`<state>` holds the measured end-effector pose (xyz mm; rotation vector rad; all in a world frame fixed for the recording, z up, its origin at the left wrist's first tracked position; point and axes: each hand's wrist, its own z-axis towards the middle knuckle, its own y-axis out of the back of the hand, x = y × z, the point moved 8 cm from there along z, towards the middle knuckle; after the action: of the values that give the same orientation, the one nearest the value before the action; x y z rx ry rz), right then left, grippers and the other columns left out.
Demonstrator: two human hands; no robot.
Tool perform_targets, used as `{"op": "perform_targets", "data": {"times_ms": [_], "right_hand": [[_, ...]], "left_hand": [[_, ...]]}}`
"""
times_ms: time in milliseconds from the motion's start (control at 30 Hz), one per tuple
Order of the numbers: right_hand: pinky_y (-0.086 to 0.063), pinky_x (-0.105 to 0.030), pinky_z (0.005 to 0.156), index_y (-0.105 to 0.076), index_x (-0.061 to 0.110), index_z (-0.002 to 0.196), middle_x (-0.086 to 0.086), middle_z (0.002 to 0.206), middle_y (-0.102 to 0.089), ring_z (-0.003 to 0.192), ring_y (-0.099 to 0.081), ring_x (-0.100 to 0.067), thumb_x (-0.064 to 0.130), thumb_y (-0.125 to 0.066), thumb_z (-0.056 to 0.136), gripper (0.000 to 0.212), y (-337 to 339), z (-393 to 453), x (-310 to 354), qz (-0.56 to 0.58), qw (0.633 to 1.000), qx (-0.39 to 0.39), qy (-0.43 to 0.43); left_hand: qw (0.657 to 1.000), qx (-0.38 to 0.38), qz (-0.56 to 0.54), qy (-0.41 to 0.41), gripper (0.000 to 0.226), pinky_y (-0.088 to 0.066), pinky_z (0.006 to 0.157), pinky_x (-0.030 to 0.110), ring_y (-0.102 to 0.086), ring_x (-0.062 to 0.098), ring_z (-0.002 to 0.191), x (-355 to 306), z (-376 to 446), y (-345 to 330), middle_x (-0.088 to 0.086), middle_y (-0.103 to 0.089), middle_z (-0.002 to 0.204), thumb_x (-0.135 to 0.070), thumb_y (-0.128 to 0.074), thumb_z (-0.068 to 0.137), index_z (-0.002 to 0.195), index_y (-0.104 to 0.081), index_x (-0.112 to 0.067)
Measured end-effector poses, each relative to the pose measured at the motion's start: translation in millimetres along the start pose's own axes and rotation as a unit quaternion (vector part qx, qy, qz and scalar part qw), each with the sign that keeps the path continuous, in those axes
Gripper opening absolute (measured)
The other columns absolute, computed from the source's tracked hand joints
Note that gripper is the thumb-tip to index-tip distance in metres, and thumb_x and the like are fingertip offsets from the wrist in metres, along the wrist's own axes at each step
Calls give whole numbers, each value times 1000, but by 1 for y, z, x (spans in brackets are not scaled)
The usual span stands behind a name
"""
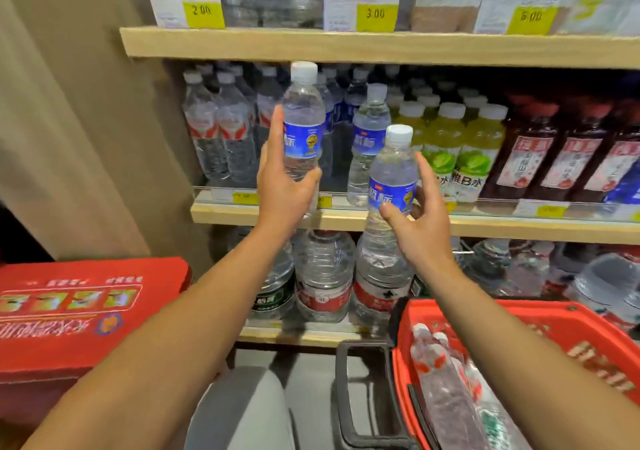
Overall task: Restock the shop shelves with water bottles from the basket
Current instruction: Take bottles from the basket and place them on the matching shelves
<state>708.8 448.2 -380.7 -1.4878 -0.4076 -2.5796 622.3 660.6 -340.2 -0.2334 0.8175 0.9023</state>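
My left hand point(282, 186) grips a blue-labelled water bottle point(303, 120) upright, raised in front of the middle shelf point(242, 212). Lower and to the right, my right hand point(420, 221) holds a second blue-labelled bottle point(391, 186) just before the shelf's front edge. A matching bottle point(369, 138) stands on the middle shelf between the two. The red basket point(554, 325) sits at the lower right with several more bottles point(446, 380) lying in it.
Red-labelled water bottles point(214, 131) fill the shelf's left, green drinks point(460, 148) and dark red drinks point(554, 159) its right. Large water jugs point(323, 276) stand on the bottom shelf. A red carton point(69, 311) lies at left. A beige wall borders the shelves on the left.
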Motion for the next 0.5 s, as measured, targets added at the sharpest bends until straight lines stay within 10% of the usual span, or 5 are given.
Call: {"op": "perform_targets", "data": {"times_ms": [133, 333, 500], "right_hand": [[-46, -11, 88, -30, 28, 151, 15, 136, -54, 116, -55, 7, 1, -69, 83, 82, 0, 4, -9, -5, 1000, -25, -1], [-46, -14, 91, -31, 28, 150, 10, 140, -51, 120, -54, 3, -3, -68, 84, 82, -5, 10, -21, -8, 999, -46, 9], [-48, -26, 100, -30, 28, 151, 7, 146, -48, 126, -52, -4, -1, -69, 83, 83, -10, 14, -29, -8, 999, -48, 12]], "left_hand": [[999, -4, 12, -50, 94, -38, 97, 8, -41, -22, 116, 11, 26, -16, -25, -40, 127, 3, -70, 77, 155, -21, -15], [992, 35, 27, -119, 93, -38, 93, 8, -47, 7, 113, 36, 41, -45, -4, -41, 126, 5, -70, 78, 149, -20, -27], [998, 46, 24, -24, 92, -40, 87, 5, -52, 3, 98, 61, 49, -58, -3, -48, 116, -5, -72, 81, 153, -23, -33]]}}
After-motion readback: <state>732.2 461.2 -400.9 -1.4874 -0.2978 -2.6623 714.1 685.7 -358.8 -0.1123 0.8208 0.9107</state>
